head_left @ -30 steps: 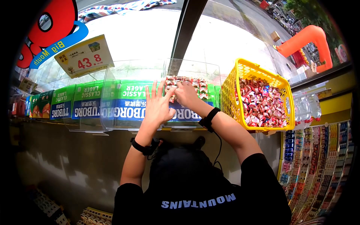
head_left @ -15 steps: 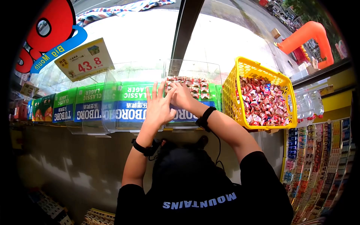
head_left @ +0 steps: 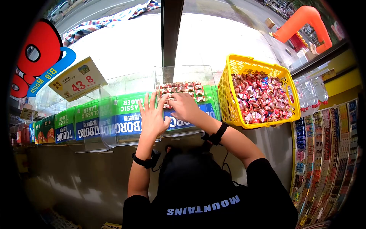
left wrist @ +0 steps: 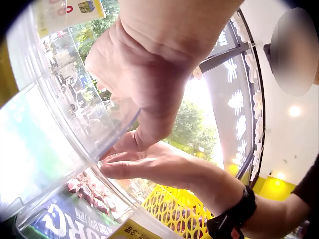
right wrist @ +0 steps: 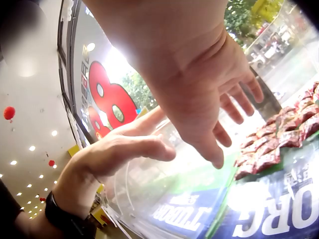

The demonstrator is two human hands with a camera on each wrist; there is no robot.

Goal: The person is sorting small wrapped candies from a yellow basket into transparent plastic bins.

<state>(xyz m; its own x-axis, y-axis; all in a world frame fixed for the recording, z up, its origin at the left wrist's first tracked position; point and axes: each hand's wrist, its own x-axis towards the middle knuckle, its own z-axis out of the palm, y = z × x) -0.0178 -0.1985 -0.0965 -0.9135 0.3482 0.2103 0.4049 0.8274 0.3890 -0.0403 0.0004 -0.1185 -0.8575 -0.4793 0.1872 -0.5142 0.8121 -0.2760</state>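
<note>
Rows of red-wrapped candies (head_left: 183,88) lie on a green and blue Tuborg beer case (head_left: 207,105) inside a clear plastic bin. My left hand (head_left: 153,119) is at the left side of these rows, its fingers straight and spread. In the left wrist view its fingers are partly behind a clear plastic panel (left wrist: 82,114). My right hand (head_left: 187,108) is over the near left part of the rows, fingertips close to the left hand's. The right wrist view shows its fingers (right wrist: 232,107) loosely extended beside the candies, with nothing visible between them.
A yellow basket (head_left: 225,95) full of similar candies stands right of the bin, with water bottles (head_left: 310,91) beyond it. More beer cases (head_left: 87,122) run leftward under a price sign (head_left: 78,79). Behind is a window with a dark post (head_left: 170,38); snack shelves (head_left: 324,160) stand at right.
My right hand has drawn slightly back toward the body, its fingers less bent, and more of the candy rows shows. My left hand stays spread beside them. The head view has shifted.
</note>
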